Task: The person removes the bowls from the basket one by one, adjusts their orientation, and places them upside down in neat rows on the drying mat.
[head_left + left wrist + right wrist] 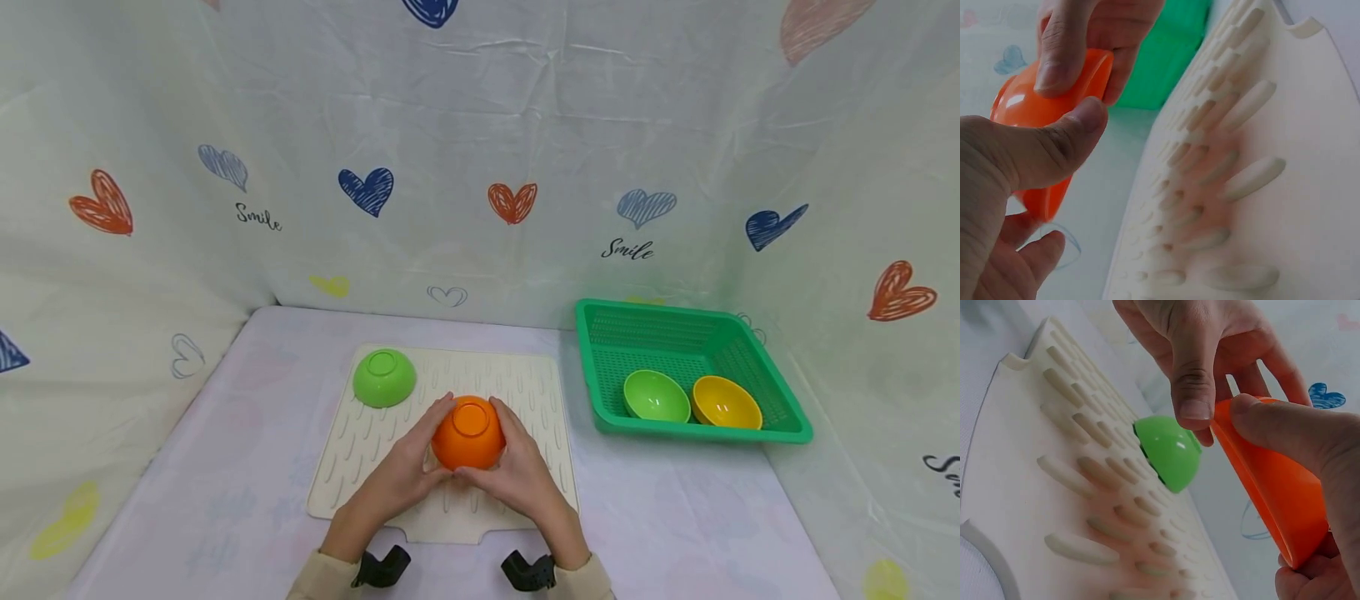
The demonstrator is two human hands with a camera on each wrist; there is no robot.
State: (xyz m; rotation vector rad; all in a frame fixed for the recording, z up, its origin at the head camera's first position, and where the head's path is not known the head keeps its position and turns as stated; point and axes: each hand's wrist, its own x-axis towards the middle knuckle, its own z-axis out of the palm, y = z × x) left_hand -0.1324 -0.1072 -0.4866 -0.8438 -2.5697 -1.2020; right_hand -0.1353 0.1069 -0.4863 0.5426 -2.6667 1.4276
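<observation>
An orange bowl [468,435] is held upside down over the cream ribbed drying board [442,527], its base ring facing up. My left hand [411,468] grips its left side, thumb on the near wall and fingers round the far side. On the opposite side my right hand [522,468] holds it the same way, and the two thumbs nearly meet. Both wrist views show space between the bowl's rim [1100,72] and the board's raised ridges [1254,178]. A green bowl [384,379] lies base up at the board's back left corner, also visible beyond the hands as a green dome [1169,453].
At the right stands a green perforated basket [693,432]. Inside it, a light green bowl [656,397] and a yellow bowl [726,402] sit side by side near the front wall. A heart-printed curtain [450,125] surrounds the back and sides of the table [660,517].
</observation>
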